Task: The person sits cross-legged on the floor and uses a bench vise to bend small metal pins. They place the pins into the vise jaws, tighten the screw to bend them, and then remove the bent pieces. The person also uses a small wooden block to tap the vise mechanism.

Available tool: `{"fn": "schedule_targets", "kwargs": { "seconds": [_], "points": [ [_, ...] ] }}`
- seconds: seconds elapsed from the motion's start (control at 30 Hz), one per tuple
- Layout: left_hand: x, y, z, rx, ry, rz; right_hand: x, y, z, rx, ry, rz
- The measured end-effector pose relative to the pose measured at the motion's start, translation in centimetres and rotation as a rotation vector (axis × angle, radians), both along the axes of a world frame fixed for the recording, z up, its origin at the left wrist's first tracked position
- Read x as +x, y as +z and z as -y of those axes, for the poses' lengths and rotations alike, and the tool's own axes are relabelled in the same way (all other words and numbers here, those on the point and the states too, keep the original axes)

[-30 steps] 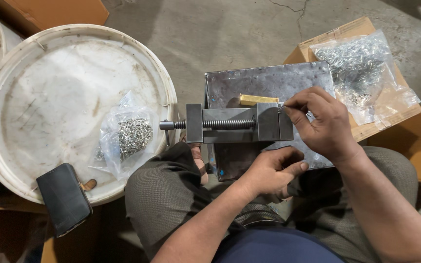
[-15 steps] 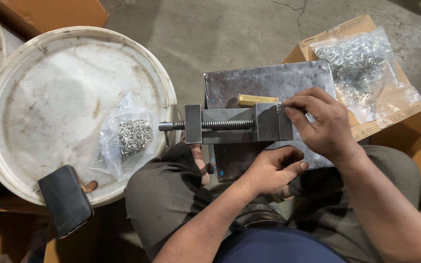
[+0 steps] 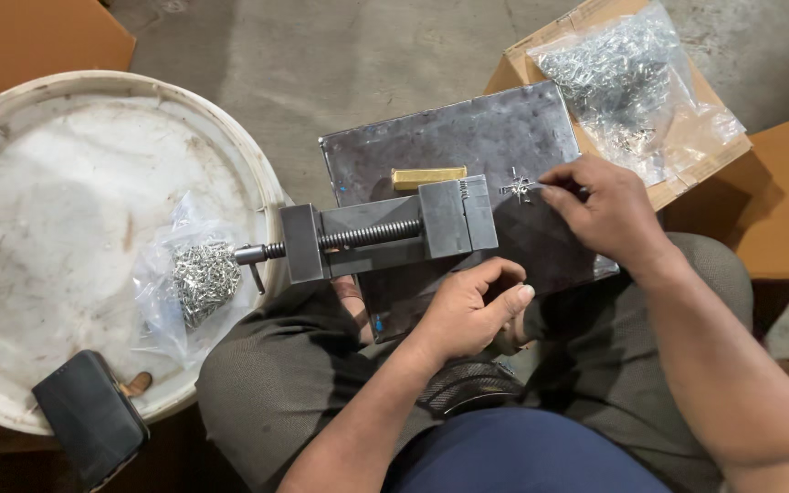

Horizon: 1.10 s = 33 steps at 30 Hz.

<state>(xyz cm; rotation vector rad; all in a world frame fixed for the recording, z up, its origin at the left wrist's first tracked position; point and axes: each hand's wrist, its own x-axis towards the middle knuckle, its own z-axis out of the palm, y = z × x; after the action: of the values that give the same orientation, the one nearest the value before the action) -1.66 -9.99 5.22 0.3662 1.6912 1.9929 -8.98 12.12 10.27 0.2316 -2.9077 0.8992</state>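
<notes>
Steel plate [image 3: 504, 137] lay across our lap as a worktop, carrying a small machine vise [image 3: 385, 233]. Our right hand [image 3: 609, 210] pinched a small metal part [image 3: 518, 188] beside its jaw; our left hand [image 3: 468, 310], loosely curled and empty, steadied the plate's near edge.

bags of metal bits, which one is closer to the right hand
The larger clear bag on the cardboard box, just above the right hand; the smaller bag lies far off on the white lid.
</notes>
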Motion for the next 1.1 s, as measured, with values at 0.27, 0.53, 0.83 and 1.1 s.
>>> {"fn": "schedule_targets", "kwargs": {
  "seconds": [0.27, 0.53, 0.83, 1.1],
  "points": [
    [0.0, 0.2, 0.0, 0.025, 0.006, -0.012, -0.6, 0.0, 2.3, 0.179, 0.117, -0.14],
    [0.0, 0.2, 0.2, 0.052, -0.021, 0.023, 0.1, -1.5, 2.4, 0.142, 0.101, -0.122],
    [0.0, 0.9, 0.1, 0.002, 0.033, -0.013, 0.6, -2.7, -0.2, -0.884, -0.087, 0.397],
    [0.7, 0.7, 0.1, -0.022, 0.056, -0.004, 8.1, -2.5, 2.7, -0.538, 0.075, 0.038]
  ]
}}
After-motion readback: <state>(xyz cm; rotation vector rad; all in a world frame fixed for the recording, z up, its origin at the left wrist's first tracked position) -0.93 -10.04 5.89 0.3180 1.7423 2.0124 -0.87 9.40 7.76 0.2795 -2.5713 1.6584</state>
